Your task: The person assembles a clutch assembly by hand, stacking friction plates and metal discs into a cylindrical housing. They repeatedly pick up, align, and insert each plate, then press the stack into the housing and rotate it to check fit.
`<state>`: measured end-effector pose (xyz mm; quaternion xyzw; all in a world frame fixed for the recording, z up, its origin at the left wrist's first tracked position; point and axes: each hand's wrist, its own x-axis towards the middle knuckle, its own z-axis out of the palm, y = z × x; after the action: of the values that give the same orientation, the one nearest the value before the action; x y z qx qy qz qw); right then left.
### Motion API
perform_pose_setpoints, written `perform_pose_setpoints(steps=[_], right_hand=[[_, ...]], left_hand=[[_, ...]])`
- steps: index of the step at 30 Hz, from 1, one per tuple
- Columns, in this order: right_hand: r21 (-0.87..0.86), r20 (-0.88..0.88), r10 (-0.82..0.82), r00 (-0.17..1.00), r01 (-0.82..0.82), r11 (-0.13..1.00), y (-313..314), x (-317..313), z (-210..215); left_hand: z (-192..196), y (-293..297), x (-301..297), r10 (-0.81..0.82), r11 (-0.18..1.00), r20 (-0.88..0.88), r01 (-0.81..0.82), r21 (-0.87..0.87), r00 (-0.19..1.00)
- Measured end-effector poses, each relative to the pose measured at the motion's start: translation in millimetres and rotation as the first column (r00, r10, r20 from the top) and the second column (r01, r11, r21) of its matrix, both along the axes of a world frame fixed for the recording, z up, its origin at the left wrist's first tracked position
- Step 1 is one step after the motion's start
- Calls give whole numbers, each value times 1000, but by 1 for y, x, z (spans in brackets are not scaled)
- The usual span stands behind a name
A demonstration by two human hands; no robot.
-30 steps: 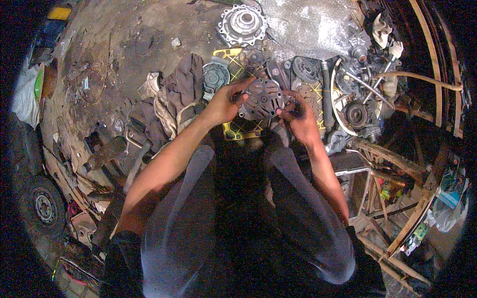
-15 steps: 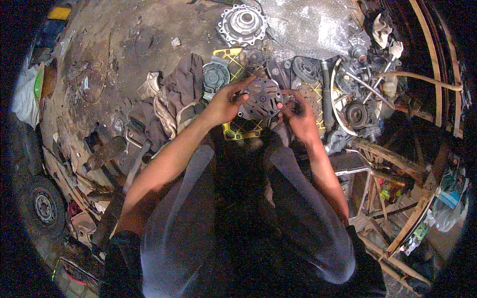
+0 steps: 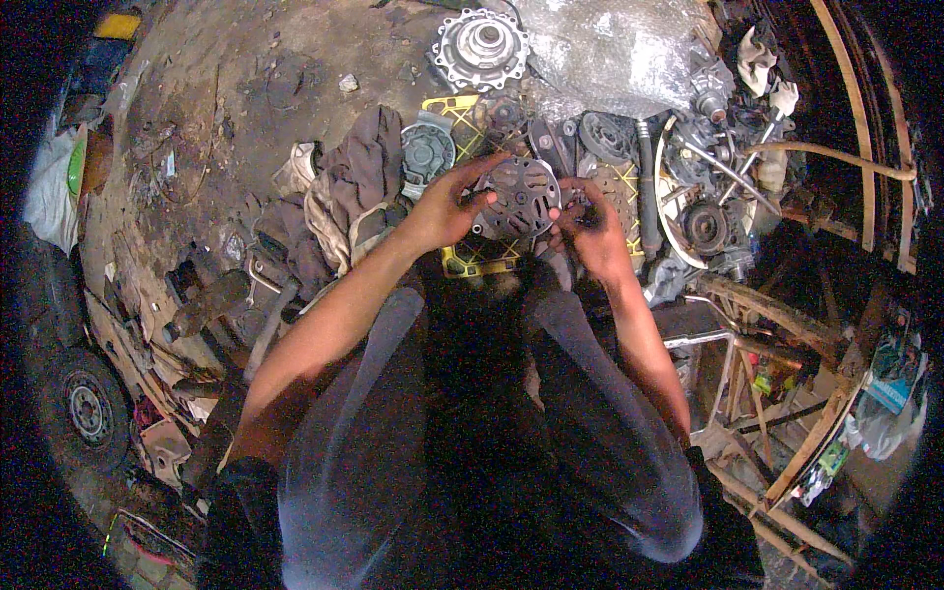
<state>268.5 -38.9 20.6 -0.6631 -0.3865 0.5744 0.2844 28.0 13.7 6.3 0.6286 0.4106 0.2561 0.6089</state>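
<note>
Between my two hands is a round, dark metal housing plate with slots, small holes and a hole at its centre. My left hand grips its left rim, thumb lying on the top face and fingers reaching behind. At the opposite rim, my right hand pinches the edge with thumb and fingertips. Below the plate lies a yellow plastic crate with a lattice pattern. A grey round metal part sits just past my left hand.
A large toothed metal ring part lies at the far side beside a silvery sheet. Crumpled dark cloths are on the left. A pulley and other metal parts crowd the right, near a wooden frame. A wheel stands far left.
The round plate has turned and tilted slightly between my hands, its face showing lighter now. My left thumb has shifted a little to the right along with it.
</note>
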Motion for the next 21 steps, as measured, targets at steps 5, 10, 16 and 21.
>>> perform_pose_setpoints(steps=[5, 10, 16, 21], right_hand=[[32, 18, 19, 1000, -20, 999, -1, 3, -7], [18, -3, 18, 1000, -18, 1000, 2, 1, -1], [-1, -73, 5, 997, -5, 1000, 2, 0, 5], [25, -52, 22, 998, -20, 999, 0, 4, -3]], left_hand=[[-8, 0, 1, 5, 1000, 20, -5, 9, 1000], [-14, 0, 3, 12, 999, 2, -12, 46, 1000], [-14, -1, 2, 7, 999, -3, -7, 34, 1000], [-14, -2, 2, 19, 999, 23, -19, 35, 1000]])
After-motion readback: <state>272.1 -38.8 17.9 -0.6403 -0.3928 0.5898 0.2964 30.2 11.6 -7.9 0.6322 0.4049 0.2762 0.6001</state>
